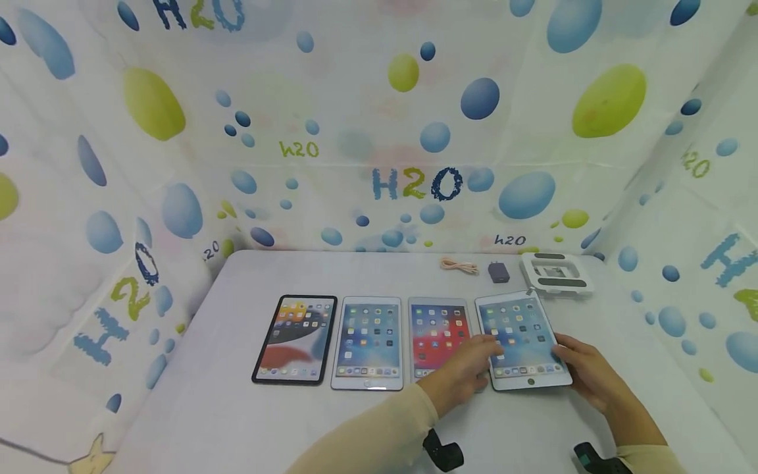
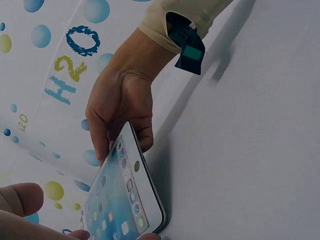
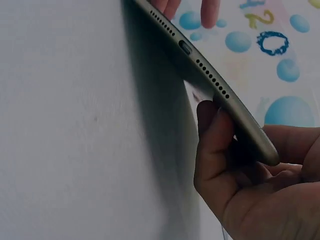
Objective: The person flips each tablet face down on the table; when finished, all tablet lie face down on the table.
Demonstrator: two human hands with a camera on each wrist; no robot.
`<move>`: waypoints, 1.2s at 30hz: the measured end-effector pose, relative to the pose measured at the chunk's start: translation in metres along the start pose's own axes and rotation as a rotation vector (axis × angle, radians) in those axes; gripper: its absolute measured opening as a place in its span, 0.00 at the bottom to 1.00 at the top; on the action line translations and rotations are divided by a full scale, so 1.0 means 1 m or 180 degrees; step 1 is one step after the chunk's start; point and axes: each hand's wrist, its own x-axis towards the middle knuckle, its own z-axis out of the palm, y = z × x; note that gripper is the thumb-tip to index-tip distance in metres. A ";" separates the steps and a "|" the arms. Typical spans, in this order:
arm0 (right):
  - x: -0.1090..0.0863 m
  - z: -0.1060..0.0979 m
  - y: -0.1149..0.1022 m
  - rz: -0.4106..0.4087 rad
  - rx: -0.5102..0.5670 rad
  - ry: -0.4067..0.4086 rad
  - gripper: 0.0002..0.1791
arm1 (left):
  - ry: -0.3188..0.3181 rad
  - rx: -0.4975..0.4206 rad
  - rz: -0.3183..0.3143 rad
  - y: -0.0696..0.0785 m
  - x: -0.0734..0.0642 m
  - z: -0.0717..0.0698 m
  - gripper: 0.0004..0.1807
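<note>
Firmly, the right hand [image 1: 589,376] pinches a white-framed tablet [image 1: 518,332] by its right edge, tilting it; the left hand [image 1: 454,374] meets the opposite edge, though whether it grips I can't tell. Leftward lie a red-and-blue-screened tablet [image 1: 435,329], a blue-screened tablet [image 1: 367,343] and a black-framed tablet [image 1: 296,342]; behind, a cable [image 1: 458,266], dark adapter [image 1: 499,272] and white tray [image 1: 556,282].

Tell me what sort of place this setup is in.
Probably a makeshift recording or demonstration booth: an H2O-printed curtain encloses the back and sides of a white tabletop, where the right hand holds an iPad-style tablet beside three more tablets.
</note>
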 end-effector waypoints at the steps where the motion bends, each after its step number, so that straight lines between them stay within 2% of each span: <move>1: 0.000 0.001 0.000 -0.0016 0.0087 -0.0032 0.37 | 0.0019 0.0018 -0.0013 -0.001 0.000 0.000 0.25; 5: -0.003 0.002 -0.003 -0.0099 0.0391 -0.0055 0.38 | 0.0028 0.0011 -0.0025 -0.001 -0.001 0.002 0.25; 7: -0.005 0.003 -0.006 -0.0173 0.0616 -0.0113 0.32 | -0.0012 0.0002 -0.0016 0.000 -0.001 0.003 0.27; 11: -0.008 0.007 -0.011 -0.0384 0.1137 -0.0392 0.19 | -0.0115 -0.0013 0.0045 0.000 0.000 0.007 0.29; 14: -0.007 0.014 -0.014 -0.0534 0.1336 -0.0589 0.20 | -0.0138 0.0025 0.0116 0.000 0.002 0.009 0.31; 18: -0.003 0.023 -0.016 -0.0615 0.1465 -0.0738 0.21 | -0.0210 0.0107 0.0155 0.001 0.003 0.006 0.32; 21: 0.000 0.027 -0.015 -0.0622 0.1506 -0.0946 0.23 | -0.0304 0.0213 0.0157 0.003 0.002 0.003 0.34; 25: 0.002 0.035 -0.014 -0.0574 0.1347 -0.1285 0.27 | -0.0438 0.0394 0.0202 0.006 0.004 0.000 0.36; 27: 0.003 0.041 -0.014 -0.0513 0.1237 -0.1374 0.29 | -0.0479 0.0460 0.0215 0.007 0.005 -0.001 0.37; 29: 0.003 0.048 -0.015 -0.0471 0.1065 -0.1319 0.31 | -0.0487 0.0499 0.0212 0.008 0.005 -0.002 0.37; 36: 0.003 0.071 -0.019 -0.0331 0.0784 -0.0756 0.35 | -0.0384 0.0422 0.0222 0.005 0.007 -0.002 0.36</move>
